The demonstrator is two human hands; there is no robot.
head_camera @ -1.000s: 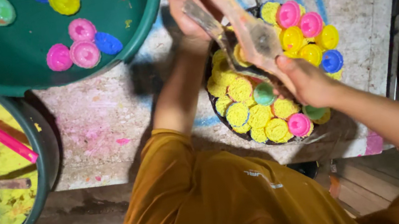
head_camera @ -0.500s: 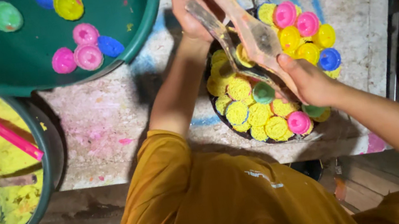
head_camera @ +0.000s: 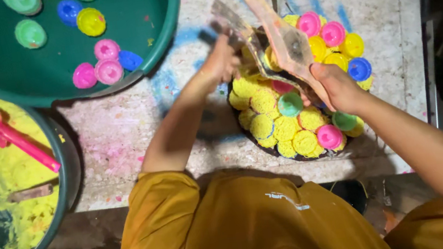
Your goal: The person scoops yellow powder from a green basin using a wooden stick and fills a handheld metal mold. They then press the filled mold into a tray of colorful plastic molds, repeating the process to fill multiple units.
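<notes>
My right hand (head_camera: 336,87) grips the lower end of a long wooden paddle (head_camera: 278,31) that slants up and to the left over a dark round tray (head_camera: 294,158). A thin metal blade (head_camera: 237,28) runs beside the paddle and meets it near that hand. My left hand (head_camera: 221,60) is blurred, with its fingers curled against the blade at the tray's left edge; whether it grips the blade is unclear. The tray holds several yellow ridged cakes (head_camera: 264,102) and coloured plastic cup moulds (head_camera: 290,104).
A big green basin (head_camera: 163,29) at the upper left holds several loose coloured moulds (head_camera: 91,22). A second basin (head_camera: 66,179) at the left holds yellow powder and a pink scoop (head_camera: 18,140). Both stand on a paint-stained stone slab (head_camera: 120,132). My mustard shirt fills the foreground.
My left hand has dropped from the top ends of the paddle and blade to the tray's left edge. The paddle and blade now stand more upright. My right hand keeps its hold.
</notes>
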